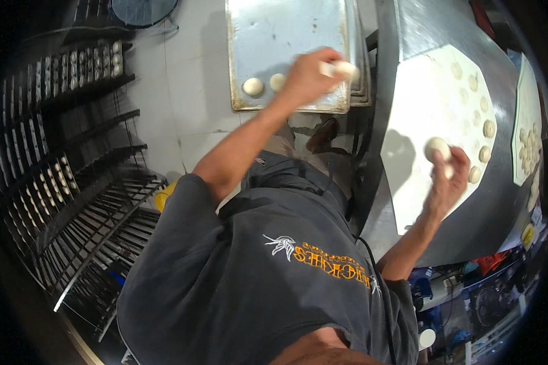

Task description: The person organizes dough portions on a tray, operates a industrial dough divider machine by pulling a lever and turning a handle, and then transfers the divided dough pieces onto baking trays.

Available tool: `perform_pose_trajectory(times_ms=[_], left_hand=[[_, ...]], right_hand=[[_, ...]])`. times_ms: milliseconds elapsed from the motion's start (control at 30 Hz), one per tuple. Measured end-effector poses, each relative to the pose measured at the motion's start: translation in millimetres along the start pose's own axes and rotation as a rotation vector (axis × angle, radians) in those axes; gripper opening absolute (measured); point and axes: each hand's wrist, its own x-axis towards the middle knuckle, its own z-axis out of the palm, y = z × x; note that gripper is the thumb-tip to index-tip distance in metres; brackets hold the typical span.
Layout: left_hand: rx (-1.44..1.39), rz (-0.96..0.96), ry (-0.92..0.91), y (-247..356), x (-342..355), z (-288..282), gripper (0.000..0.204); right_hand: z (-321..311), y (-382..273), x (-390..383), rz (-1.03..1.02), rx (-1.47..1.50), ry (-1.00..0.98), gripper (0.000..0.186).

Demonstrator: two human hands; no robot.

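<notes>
Over the metal baking tray [286, 36], my left hand [310, 76] is closed around a pale dough ball [345, 70]. Below that hand, a dough ball [252, 86] and another dough ball [277, 81] rest along the tray's near edge. To the right, my right hand [449, 182] grips a round dough ball [437, 149] above the white board [414, 109]; a second pale piece shows between its fingers. Beside this hand, several dough balls [489, 128] sit at the board's right edge. Faint round marks [456, 70] dot the board's surface.
The board lies on a steel table [432, 24]. Farther right, a second board [520, 167] carries clustered dough balls. More trays are stacked under the baking tray. At left stands a dark rack [97, 131] with trays of dough pieces. A yellow object [164, 196] is near my left elbow.
</notes>
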Motion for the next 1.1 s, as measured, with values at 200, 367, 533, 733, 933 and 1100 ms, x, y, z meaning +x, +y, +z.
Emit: perform_pose_trajectory(times_ms=[200,367,533,733,933,1100], left_hand=[[0.269,-0.440,0.262,-135.0,-8.7,-127.6,0.037],[0.361,-0.192,0.177,-156.6,-2.8,-140.1,0.040],[0.291,-0.056,0.257,-153.8,-9.1,-145.6,0.041],[-0.415,-0.546,0.145,-155.4,-22.6,-178.3,0.034],[-0.186,-0.190,0.156,-132.1,62.5,-208.9,0.042],[0.121,-0.097,0.180,-136.0,147.2,-205.2,0.045]], right_hand=[[162.5,-38.4,-7.3,-0.064,-0.026,-0.478,0.036],[275.6,-43.5,-2.5,-0.149,-0.166,-0.657,0.042],[397.5,-24.0,23.7,-0.326,-0.155,-0.722,0.041],[460.0,-10.0,48.0,-0.423,-0.407,-0.636,0.042],[412.8,-24.5,47.5,0.012,-0.244,-0.665,0.044],[363.2,-3.9,33.2,0.196,-0.093,-0.687,0.043]])
